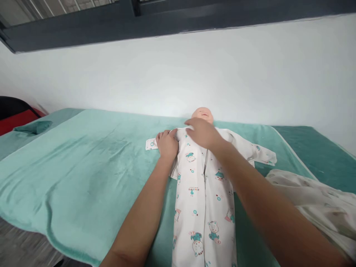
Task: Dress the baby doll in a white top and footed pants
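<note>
A baby doll lies on its back, its head toward the wall. White baby clothing printed with cartoon animals covers its body, with a front opening running down the middle. My left hand is closed around the sleeve near the shoulder on the left side, and the cuff sticks out beyond the fingers. Over the chest, just below the doll's head, my right hand is held with thumb and fingers apart and nothing visible between them. The other sleeve stretches out to the right. My right forearm hides part of the clothing.
A teal blanket spreads under the doll, its edge hanging at the lower left. Crumpled white printed cloth lies at the right. Behind stands a white wall below a dark window frame. A red and black item is at the far left.
</note>
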A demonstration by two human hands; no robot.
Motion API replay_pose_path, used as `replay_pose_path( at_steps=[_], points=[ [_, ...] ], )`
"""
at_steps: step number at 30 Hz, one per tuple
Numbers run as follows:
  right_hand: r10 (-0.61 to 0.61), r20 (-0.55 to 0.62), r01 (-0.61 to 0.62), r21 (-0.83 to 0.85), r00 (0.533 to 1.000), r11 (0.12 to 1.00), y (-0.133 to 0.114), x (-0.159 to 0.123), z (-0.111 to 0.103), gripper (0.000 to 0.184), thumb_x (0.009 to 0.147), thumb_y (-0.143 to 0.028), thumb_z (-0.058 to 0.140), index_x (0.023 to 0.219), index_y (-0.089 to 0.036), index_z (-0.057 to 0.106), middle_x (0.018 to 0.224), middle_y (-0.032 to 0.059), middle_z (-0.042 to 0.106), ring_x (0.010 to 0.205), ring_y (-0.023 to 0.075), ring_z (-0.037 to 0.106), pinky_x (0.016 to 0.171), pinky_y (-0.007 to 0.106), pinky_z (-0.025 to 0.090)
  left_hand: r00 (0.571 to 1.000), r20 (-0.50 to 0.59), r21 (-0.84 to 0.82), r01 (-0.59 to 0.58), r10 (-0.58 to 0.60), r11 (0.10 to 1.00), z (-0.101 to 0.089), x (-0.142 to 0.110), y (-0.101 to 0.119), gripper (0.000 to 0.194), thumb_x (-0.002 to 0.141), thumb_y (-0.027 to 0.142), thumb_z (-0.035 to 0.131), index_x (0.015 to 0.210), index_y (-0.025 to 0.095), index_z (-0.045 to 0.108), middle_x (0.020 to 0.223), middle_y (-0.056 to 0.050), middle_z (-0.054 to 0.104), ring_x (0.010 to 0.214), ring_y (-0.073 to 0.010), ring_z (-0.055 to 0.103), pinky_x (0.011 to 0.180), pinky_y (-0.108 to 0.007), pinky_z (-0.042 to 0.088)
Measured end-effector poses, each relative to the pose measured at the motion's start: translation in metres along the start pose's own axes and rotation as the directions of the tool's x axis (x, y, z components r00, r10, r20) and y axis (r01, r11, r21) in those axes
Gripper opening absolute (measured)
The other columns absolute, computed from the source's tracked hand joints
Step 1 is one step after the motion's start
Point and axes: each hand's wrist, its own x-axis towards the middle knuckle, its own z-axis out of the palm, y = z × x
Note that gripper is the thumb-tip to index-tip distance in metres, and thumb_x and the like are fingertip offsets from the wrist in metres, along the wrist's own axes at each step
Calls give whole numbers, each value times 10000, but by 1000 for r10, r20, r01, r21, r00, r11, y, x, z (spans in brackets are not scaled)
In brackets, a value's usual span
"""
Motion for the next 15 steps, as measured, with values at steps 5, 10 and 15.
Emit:
replay_pose_path(
  at_steps=[5, 10, 15],
  points=[
    [52, 370, 81, -335, 928, 939, -42, 47, 25, 274, 883, -179, 573, 1118, -142, 710, 1229, 184, 673, 1171, 347, 604, 950, 458, 480, 1000, 11, -36, -8, 9, 999, -3, -2, -3, 420, 922, 169, 449, 1225, 284, 717, 1163, -106, 706, 1124, -317, 582, 1141, -513, 275],
    [72, 413, 98, -376, 908, 921, -32, 48, 19, 413, 781, -162, 692, 1193, -144, 671, 1226, 177, 668, 1103, 335, 626, 882, 438, 497, 1000, 9, -68, -4, 5, 998, -6, -2, -8, 460, 932, 130, 388, 1229, 270, 711, 1156, -110, 707, 1159, -305, 590, 1203, -540, 219],
    [108, 401, 94, -451, 910, 888, -18, 39, 7, 391, 792, -245, 697, 1170, -165, 641, 1219, 161, 659, 1043, 308, 627, 792, 382, 486, 998, 22, -76, 56, -55, 995, -4, 1, -10, 477, 912, 79, 350, 1172, 266, 704, 1120, -81, 715, 1141, -268, 628, 1237, -524, 204]
  ],
)
